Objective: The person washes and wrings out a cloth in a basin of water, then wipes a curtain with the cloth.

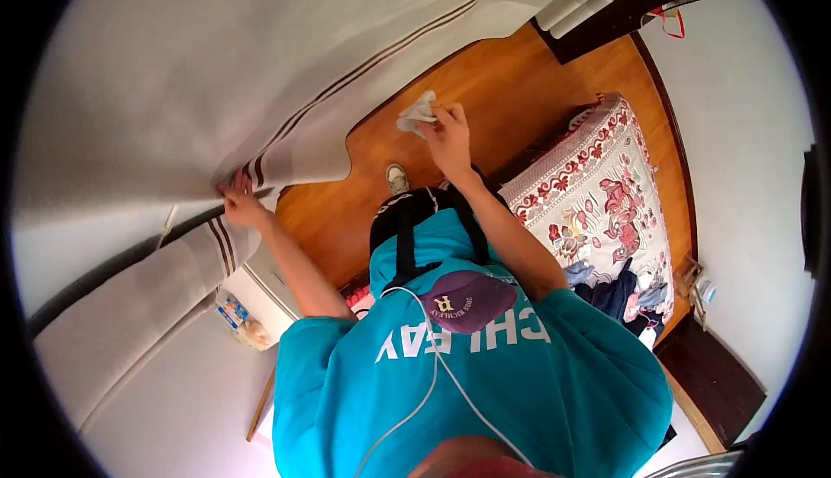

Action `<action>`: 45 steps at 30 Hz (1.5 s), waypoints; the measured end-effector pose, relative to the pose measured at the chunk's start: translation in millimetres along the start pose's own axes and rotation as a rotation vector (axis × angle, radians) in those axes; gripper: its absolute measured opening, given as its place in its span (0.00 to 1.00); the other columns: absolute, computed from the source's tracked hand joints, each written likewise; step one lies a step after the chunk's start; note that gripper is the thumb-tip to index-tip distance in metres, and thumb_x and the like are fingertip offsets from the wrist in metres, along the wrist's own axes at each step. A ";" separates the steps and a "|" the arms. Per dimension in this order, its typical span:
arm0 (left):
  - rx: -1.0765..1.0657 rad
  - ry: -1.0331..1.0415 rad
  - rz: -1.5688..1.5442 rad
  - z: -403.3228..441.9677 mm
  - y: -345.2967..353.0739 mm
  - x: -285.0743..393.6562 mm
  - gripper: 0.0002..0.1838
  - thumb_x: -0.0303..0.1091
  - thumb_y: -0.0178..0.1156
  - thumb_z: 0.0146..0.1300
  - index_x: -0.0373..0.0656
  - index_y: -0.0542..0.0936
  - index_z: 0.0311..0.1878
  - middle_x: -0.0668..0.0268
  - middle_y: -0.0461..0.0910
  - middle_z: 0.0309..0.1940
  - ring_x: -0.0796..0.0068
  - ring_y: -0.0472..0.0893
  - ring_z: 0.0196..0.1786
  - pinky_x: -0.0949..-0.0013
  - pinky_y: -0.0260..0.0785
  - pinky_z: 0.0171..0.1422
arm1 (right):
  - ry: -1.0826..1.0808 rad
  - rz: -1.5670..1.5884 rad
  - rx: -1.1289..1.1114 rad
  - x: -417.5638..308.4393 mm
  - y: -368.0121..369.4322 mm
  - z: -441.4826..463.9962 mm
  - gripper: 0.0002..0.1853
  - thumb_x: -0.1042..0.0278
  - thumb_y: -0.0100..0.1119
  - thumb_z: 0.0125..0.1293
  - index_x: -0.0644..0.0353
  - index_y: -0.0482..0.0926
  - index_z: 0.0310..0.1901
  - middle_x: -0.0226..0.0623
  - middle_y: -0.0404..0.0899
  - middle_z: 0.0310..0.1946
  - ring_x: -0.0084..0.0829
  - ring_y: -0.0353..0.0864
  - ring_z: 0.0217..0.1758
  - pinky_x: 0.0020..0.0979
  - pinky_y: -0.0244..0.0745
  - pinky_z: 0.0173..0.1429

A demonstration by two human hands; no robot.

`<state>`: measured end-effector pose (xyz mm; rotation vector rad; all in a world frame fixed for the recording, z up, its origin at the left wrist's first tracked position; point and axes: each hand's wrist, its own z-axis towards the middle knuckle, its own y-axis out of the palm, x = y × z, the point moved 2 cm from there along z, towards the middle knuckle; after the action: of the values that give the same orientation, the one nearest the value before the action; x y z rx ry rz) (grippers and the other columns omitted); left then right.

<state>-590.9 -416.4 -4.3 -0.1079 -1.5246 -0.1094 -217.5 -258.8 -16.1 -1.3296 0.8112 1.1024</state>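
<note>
My left hand [246, 203] pinches the edge of a long grey curtain [199, 62] with dark brown stripes near its hem. The curtain's fabric gathers at those fingers and spreads across the upper left. My right hand [447, 138] is raised in front of my body, apart from the curtain. Between its thumb and fingers is a crumpled whitish cloth [417, 114], thin and partly hanging loose. A second curtain panel [147, 305], with the same stripes, hangs at lower left beside my left forearm.
Below is a wooden floor [511, 71], with my shoe [396, 178] on it. To the right, a low piece of furniture under a red-and-white patterned cover [597, 192] bears a pile of clothes [619, 296]. A white cabinet [268, 292] stands at left.
</note>
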 end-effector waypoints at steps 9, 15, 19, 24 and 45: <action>0.159 0.172 0.164 -141.9 78.7 -91.2 0.21 0.28 0.50 0.73 0.34 0.66 0.67 0.52 0.74 0.57 0.62 0.76 0.57 0.64 0.73 0.59 | -0.023 0.140 0.069 44.3 -89.5 88.7 0.09 0.77 0.63 0.67 0.69 0.80 0.46 0.38 0.74 0.38 0.26 0.80 0.35 0.27 0.75 0.38; -1.323 0.904 0.434 -321.2 355.0 84.3 0.29 0.36 0.59 0.68 0.53 0.69 0.72 0.53 0.52 0.79 0.48 0.56 0.79 0.49 0.54 0.79 | -0.028 0.259 0.069 54.4 -128.3 154.9 0.06 0.76 0.59 0.69 0.70 0.79 0.43 0.43 0.75 0.34 0.30 0.79 0.33 0.29 0.74 0.34; -1.046 0.880 0.485 -299.6 401.9 98.0 0.30 0.40 0.59 0.70 0.55 0.67 0.74 0.55 0.45 0.81 0.48 0.51 0.81 0.46 0.52 0.79 | -0.086 0.328 0.033 40.6 -148.5 207.4 0.06 0.75 0.61 0.69 0.70 0.77 0.39 0.41 0.76 0.32 0.27 0.78 0.30 0.27 0.72 0.33; -0.832 0.898 0.603 -278.5 421.6 76.5 0.32 0.39 0.59 0.70 0.50 0.65 0.76 0.51 0.44 0.81 0.40 0.49 0.80 0.45 0.46 0.81 | -0.073 0.289 0.094 40.6 -170.9 259.0 0.08 0.72 0.64 0.69 0.67 0.77 0.37 0.36 0.79 0.29 0.21 0.75 0.27 0.25 0.71 0.32; -0.786 0.000 0.107 -461.7 533.2 81.4 0.29 0.41 0.67 0.67 0.33 0.72 0.64 0.52 0.83 0.51 0.66 0.82 0.51 0.68 0.74 0.56 | -0.061 0.505 -0.254 70.0 -298.1 353.3 0.17 0.74 0.62 0.70 0.64 0.70 0.57 0.38 0.80 0.41 0.20 0.80 0.41 0.23 0.76 0.40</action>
<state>-56.6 47.3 55.9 -0.8113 -1.3976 -0.6183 37.0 126.5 56.9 -1.3236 1.0173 1.6803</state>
